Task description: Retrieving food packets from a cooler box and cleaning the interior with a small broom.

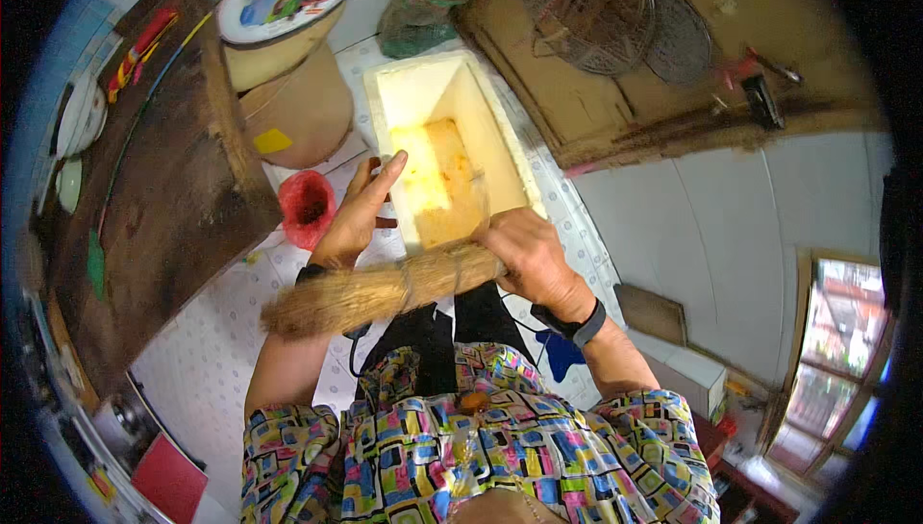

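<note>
My right hand (530, 250) is closed around one end of a bound straw whisk broom (389, 290), near the front end of a long foam box. The broom's frayed end reaches left across my left forearm. My left hand (360, 210) has its fingers apart at the box's left side and holds nothing that I can see. The pale foam box (515, 156) stands on the floor and has yellow-brown stains on its inner bottom. A red plastic bag (306, 208), open at the top, stands left of my left hand.
A dark wooden table (166, 185) stands at the left, beside a round brown container (303, 116) topped by a white plate (281, 5). At the upper right, a wooden table (548, 102) bears woven baskets (588, 12). A green bag (418, 26) lies beyond the box.
</note>
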A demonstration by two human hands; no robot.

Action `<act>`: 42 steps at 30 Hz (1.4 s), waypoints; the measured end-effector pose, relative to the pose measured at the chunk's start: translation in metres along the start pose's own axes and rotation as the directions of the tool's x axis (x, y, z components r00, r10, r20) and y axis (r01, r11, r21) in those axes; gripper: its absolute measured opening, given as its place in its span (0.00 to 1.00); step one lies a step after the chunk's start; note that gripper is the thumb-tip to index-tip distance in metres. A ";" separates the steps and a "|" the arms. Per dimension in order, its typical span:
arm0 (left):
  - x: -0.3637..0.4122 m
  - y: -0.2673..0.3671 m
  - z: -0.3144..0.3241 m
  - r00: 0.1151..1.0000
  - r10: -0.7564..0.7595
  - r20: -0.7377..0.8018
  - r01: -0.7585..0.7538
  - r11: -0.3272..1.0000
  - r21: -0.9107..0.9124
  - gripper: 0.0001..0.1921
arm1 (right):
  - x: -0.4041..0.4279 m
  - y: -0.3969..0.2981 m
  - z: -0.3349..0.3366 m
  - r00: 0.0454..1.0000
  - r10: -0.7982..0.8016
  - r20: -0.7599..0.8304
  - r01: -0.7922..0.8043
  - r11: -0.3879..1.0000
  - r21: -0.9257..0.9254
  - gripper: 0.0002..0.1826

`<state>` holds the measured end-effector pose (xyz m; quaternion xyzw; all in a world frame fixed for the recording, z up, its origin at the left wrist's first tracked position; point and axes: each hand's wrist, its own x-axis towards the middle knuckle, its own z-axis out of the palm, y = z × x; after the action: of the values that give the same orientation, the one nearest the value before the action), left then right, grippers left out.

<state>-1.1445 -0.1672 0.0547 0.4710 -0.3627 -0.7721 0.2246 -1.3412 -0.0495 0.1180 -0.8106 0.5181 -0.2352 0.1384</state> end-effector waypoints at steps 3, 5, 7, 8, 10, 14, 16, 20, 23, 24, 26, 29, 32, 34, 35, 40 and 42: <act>-0.013 -0.014 0.022 0.993 0.061 0.099 -0.058 0.998 -0.033 0.31 | -0.025 -0.031 -0.003 1.000 0.016 0.014 -0.014 0.996 -0.086 0.23; -0.021 -0.028 0.029 0.985 0.040 0.165 -0.029 0.997 -0.070 0.29 | -0.041 -0.047 -0.005 0.998 0.031 0.057 -0.025 0.994 -0.110 0.24; -0.027 -0.038 0.040 0.975 0.025 0.222 -0.001 0.994 -0.107 0.29 | -0.059 -0.060 -0.007 0.998 0.068 0.012 -0.065 0.987 -0.149 0.15; -0.029 -0.043 0.049 0.978 0.055 0.203 -0.030 0.992 -0.120 0.29 | -0.071 -0.067 -0.007 0.993 0.114 -0.038 -0.117 0.989 -0.094 0.16; -0.031 -0.050 0.066 0.953 0.114 0.280 -0.075 0.986 -0.147 0.30 | -0.092 -0.086 -0.013 0.952 0.219 -0.213 -0.218 0.975 0.028 0.19; -0.053 -0.056 0.103 0.923 0.330 0.197 -0.333 0.943 -0.015 0.30 | -0.158 -0.107 -0.008 0.754 0.547 -0.364 -0.520 0.836 0.178 0.22; -0.059 -0.057 0.127 0.915 0.342 0.211 -0.363 0.930 0.065 0.31 | -0.190 -0.127 -0.007 0.540 0.754 -0.374 -0.638 0.656 0.403 0.21; -0.075 -0.091 0.180 0.793 0.487 0.366 -0.581 0.785 0.215 0.32 | -0.272 -0.171 -0.011 0.152 0.909 -0.387 -0.659 0.385 0.646 0.23; -0.105 -0.132 0.217 0.792 0.336 0.510 -0.464 0.874 0.146 0.30 | -0.343 -0.208 0.006 -0.030 0.917 -0.399 -0.686 0.271 0.675 0.28; -0.106 -0.143 0.218 0.818 0.221 0.531 -0.362 0.915 0.176 0.30 | -0.354 -0.222 0.003 -0.067 0.920 -0.386 -0.644 0.256 0.721 0.29; -0.126 -0.164 0.243 0.802 0.183 0.569 -0.346 0.918 0.193 0.31 | -0.389 -0.238 0.023 -0.126 0.883 -0.452 -0.624 0.284 0.728 0.31; -0.091 -0.172 0.269 0.725 -0.013 0.688 -0.257 0.922 0.288 0.32 | -0.386 -0.239 0.030 -0.353 0.848 -0.395 -0.509 0.181 0.842 0.32; -0.107 -0.193 0.299 0.718 -0.108 0.688 -0.237 0.891 0.387 0.30 | -0.416 -0.252 0.032 -0.510 0.785 -0.351 -0.436 0.115 0.892 0.35; -0.130 -0.198 0.323 0.681 -0.175 0.712 -0.238 0.866 0.440 0.29 | -0.431 -0.259 0.051 -0.633 0.700 -0.330 -0.373 0.097 0.923 0.36; -0.141 -0.201 0.335 0.614 -0.232 0.755 -0.233 0.860 0.454 0.29 | -0.439 -0.264 0.059 -0.674 0.667 -0.318 -0.349 0.092 0.933 0.36; -0.144 -0.235 0.410 0.524 -0.421 0.741 -0.233 0.766 0.600 0.31 | -0.451 -0.276 0.079 -0.883 0.439 -0.165 -0.081 0.202 0.976 0.36; -0.154 -0.251 0.437 0.432 -0.483 0.762 -0.224 0.761 0.609 0.32 | -0.451 -0.294 0.070 -0.903 0.428 -0.022 0.122 0.307 0.944 0.35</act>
<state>-1.4644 0.2504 0.0760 0.0651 -0.6199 -0.7446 -0.2388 -1.2357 0.4820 0.0890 0.3927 0.5965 -0.6893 -0.1216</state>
